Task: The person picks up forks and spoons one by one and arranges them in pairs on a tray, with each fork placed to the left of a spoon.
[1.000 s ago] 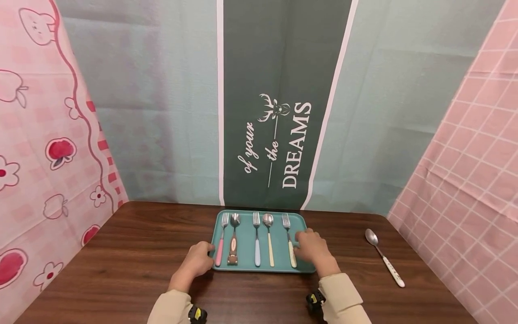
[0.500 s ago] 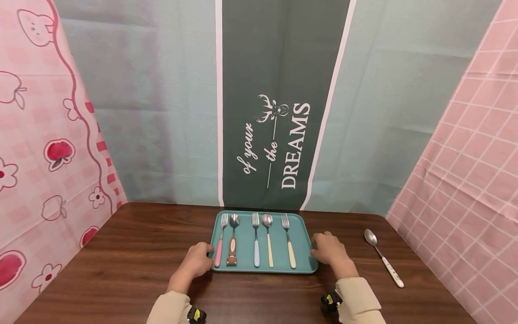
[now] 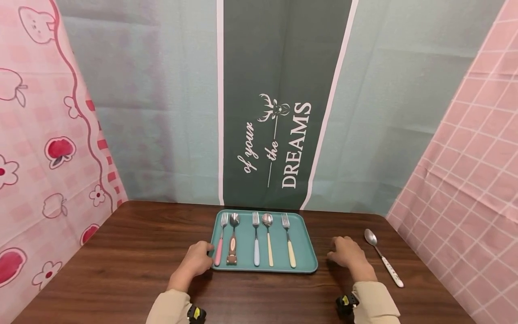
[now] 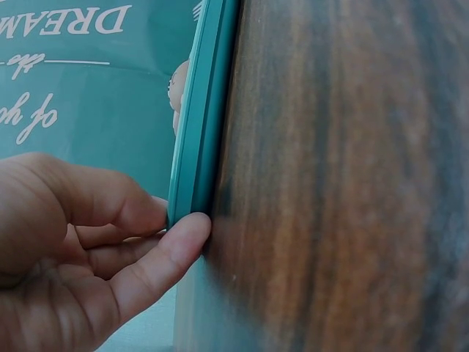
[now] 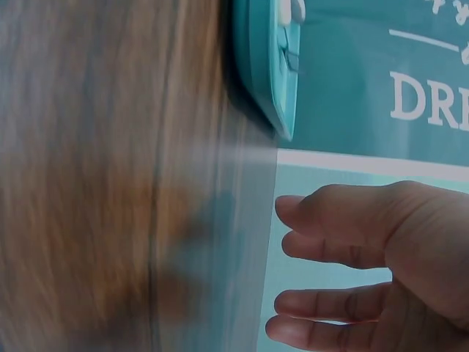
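A teal tray [image 3: 303,256] lies on the table with cutlery in a row: a pink-handled fork [image 3: 220,247], a spoon with a brown bear handle [image 3: 232,247], a blue-handled fork [image 3: 256,247], a cream-handled spoon [image 3: 270,247] and a yellow-handled fork [image 3: 291,252]. My left hand [image 3: 197,259] pinches the tray's left rim; in the left wrist view, thumb and fingertip meet at the tray edge [image 4: 199,132]. Off the tray's right side, my right hand [image 3: 349,254] hovers with relaxed, spread fingers, holding nothing. A spoon with a white patterned handle [image 3: 391,271] lies further right.
The dark wood table [image 3: 133,261] reaches back to a green cloth backdrop [image 3: 283,58] right behind the tray. A pink patterned cloth [image 3: 60,198] bounds the left side, and a pink checked cloth [image 3: 473,202] bounds the right.
My right hand has left the yellow-handled fork, now lying straight on the tray, and moved right past the tray's edge toward the loose spoon. The left hand stays at the tray's rim.
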`<state>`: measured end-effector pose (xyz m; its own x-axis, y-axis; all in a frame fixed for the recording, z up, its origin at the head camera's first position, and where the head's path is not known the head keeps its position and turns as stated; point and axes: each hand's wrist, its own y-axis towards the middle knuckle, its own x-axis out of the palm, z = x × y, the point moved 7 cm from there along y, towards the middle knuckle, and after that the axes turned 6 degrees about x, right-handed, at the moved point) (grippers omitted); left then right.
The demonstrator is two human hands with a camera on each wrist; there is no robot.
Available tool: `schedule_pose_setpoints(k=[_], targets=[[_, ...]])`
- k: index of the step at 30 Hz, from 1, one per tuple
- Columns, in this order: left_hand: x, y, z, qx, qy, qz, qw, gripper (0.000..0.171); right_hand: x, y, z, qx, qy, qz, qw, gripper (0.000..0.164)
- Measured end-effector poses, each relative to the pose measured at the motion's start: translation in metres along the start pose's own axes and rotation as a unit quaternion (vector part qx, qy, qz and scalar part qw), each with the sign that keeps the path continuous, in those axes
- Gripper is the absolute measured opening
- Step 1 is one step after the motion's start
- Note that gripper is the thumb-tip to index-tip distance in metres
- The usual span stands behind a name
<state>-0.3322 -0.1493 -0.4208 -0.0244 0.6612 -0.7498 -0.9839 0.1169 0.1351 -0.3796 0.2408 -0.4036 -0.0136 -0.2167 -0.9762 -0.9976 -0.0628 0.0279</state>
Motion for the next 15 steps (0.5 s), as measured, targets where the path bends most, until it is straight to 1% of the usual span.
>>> schedule_pose_setpoints(k=[3,10,13,15], targets=[[0.000,0.000,0.001,0.005,0.001,0.002,1.0000,0.042,-0.003,0.000,0.011,0.006,0.000,0.004,1.000,0.041],[0.002,0.000,0.000,0.002,-0.001,-0.001,1.0000,0.043,-0.010,-0.001,0.035,0.014,-0.015,0.004,1.000,0.037],[0.003,0.001,0.000,0.003,0.000,-0.002,1.0000,0.042,-0.013,-0.003,0.048,0.033,-0.017,-0.002,0.999,0.032],[0.003,0.001,0.001,0.004,0.002,-0.003,1.0000,0.042,-0.014,-0.004,0.057,0.049,-0.016,-0.007,0.999,0.025]])
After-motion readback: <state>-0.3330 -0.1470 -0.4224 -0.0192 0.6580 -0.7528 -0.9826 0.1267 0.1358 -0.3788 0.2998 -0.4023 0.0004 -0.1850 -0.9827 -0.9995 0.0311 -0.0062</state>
